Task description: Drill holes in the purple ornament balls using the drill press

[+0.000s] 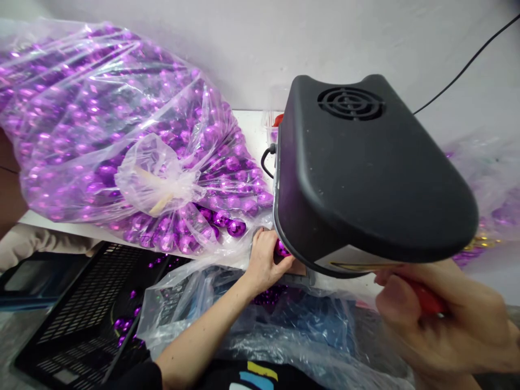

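Two bare hands at work under black plastic machine housing (pixel 365 179): left hand (pixel 266 260) pinching small shiny purple ball (pixel 281 249) at machine's lower edge; right hand (pixel 442 319) clenched round red handle (pixel 426 300) just below housing. Big clear plastic bag of purple balls (pixel 114 135) on white table (pixel 252 130) to left; black slotted crate (pixel 93 309) lower down, clear plastic sheeting (pixel 284 325) beneath hands
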`<state>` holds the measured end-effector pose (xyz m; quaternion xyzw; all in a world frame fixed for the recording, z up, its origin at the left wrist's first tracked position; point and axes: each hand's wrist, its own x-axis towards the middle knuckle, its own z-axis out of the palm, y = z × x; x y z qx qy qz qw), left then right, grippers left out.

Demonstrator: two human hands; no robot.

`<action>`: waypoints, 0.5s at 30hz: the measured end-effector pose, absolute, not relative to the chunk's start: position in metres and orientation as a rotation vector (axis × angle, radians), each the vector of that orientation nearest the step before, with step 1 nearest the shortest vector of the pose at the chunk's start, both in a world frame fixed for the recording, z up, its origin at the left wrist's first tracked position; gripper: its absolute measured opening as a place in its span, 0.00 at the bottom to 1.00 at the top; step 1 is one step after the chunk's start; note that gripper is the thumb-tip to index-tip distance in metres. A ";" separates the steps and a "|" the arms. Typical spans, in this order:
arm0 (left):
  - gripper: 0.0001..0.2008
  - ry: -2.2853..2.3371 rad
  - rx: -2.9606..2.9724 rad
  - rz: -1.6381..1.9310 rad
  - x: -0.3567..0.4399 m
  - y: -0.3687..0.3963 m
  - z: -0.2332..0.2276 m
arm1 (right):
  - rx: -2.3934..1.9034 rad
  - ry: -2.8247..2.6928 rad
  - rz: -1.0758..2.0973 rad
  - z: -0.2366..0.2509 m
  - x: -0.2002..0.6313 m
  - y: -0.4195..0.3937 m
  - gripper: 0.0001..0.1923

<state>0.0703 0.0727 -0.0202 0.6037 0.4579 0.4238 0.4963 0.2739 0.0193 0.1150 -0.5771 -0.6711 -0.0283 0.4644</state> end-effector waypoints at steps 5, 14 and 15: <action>0.16 1.128 1.584 1.043 0.070 0.073 -0.024 | -1.284 -1.902 -0.158 0.106 0.281 0.020 0.03; 0.22 1.182 1.839 1.048 0.071 0.072 -0.042 | -1.234 -1.913 -0.301 0.085 0.276 0.018 0.05; 0.23 1.186 1.837 1.060 0.072 0.072 -0.044 | -1.236 -1.909 -0.303 0.083 0.276 0.018 0.05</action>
